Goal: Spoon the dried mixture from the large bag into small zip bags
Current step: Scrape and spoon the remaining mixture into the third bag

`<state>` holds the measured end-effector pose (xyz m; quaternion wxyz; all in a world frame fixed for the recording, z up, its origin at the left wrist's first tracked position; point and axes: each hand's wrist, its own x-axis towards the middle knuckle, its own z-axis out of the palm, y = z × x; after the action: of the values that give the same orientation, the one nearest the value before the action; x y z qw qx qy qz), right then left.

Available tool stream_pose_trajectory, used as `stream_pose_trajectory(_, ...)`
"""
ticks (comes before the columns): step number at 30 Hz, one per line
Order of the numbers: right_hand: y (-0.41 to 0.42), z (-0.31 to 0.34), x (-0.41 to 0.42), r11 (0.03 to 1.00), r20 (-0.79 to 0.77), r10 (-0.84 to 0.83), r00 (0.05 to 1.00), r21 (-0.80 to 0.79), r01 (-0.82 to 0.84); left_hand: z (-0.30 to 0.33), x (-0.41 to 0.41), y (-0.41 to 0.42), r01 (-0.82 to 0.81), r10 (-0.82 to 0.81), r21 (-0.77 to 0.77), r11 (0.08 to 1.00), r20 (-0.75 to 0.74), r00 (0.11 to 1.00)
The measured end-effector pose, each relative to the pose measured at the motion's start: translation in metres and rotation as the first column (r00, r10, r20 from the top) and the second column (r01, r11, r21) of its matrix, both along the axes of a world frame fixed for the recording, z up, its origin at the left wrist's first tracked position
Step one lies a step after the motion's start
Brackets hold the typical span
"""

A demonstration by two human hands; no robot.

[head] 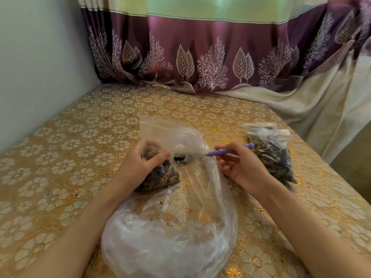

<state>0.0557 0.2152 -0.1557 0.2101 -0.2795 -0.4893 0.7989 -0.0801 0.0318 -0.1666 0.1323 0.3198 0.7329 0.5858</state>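
At table centre, a left hand (pixel 140 163) grips the limp small zip bag (pixel 158 173) by its mouth while right-hand (pixel 239 167) fingers pinch the purple-handled spoon (pixel 200 155) at three o'clock; the large bag (pixel 170 233), at six o'clock, looks light and slippery.

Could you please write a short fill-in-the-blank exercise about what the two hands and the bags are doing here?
1. The right hand holds a spoon with a ____ handle.
2. The left hand grips a small zip bag, and the spoon's bowl is at its ____.
3. A second filled small bag lies to the ____ of the right hand.
4. The large bag lies ____ the two forearms.

Missing words: purple; mouth; right; between
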Motion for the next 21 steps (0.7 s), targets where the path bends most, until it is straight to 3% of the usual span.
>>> stream_pose_trajectory(13, 0.003, 0.002, 0.017, 0.986, 0.017, -0.107, 0.994, 0.131, 0.104, 0.000, 0.001, 0.001, -0.005, 0.005, 0.001, 1.000, 0.017, 1.000)
stream_pose_trajectory(21, -0.005, 0.014, 0.005, 0.914, 0.027, -0.114, 0.993, 0.395, 0.095, 0.000, 0.001, 0.001, -0.008, 0.008, -0.007, 1.000, 0.026, 1.000)
